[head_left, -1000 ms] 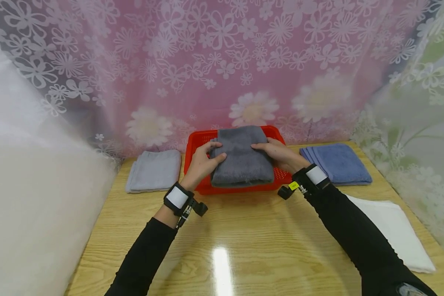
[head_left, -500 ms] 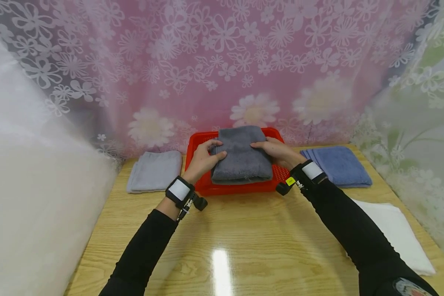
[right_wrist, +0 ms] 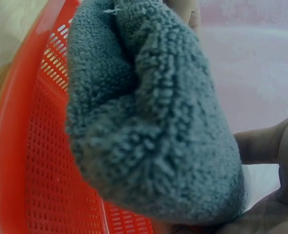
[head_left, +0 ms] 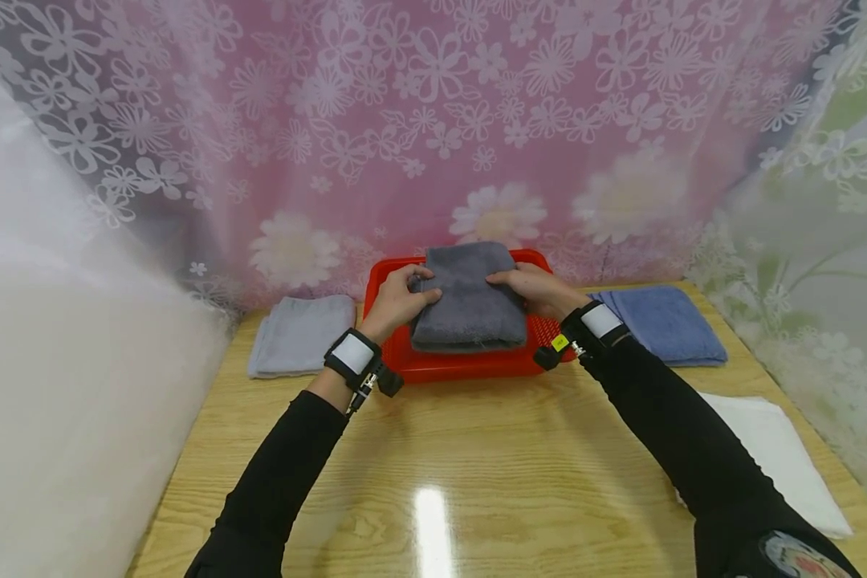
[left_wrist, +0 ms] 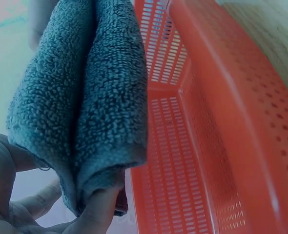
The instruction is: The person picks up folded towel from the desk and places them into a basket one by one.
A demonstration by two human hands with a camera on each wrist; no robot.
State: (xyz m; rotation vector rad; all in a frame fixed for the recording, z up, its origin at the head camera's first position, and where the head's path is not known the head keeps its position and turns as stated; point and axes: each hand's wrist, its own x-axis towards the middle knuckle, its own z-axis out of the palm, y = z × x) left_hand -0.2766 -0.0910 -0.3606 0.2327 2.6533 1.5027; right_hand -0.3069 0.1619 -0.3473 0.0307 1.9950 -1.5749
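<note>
A folded dark grey towel [head_left: 470, 301] is held between both hands over the red plastic basket [head_left: 470, 369]. My left hand [head_left: 397, 305] grips its left edge, thumb on top; the left wrist view shows fingers curled under the towel's [left_wrist: 100, 92] folded layers. On the right side my right hand [head_left: 538, 289] pinches the other edge with the thumb above. Thick rounded folds of the towel [right_wrist: 158, 122] fill the right wrist view, the perforated basket [right_wrist: 46, 161] beneath it. The basket floor directly under the towel is mostly hidden in the head view.
A folded light grey towel [head_left: 303, 333] lies left of the basket on the wooden table [head_left: 376, 482]. To the right are a folded blue towel [head_left: 665, 325] and a folded white towel [head_left: 780, 457], partly covered by the right arm. A pink floral curtain [head_left: 405, 144] hangs behind.
Both hands have shifted slightly with the grey towel, its front edge now a little farther back from the basket's front rim. The grip looks the same.
</note>
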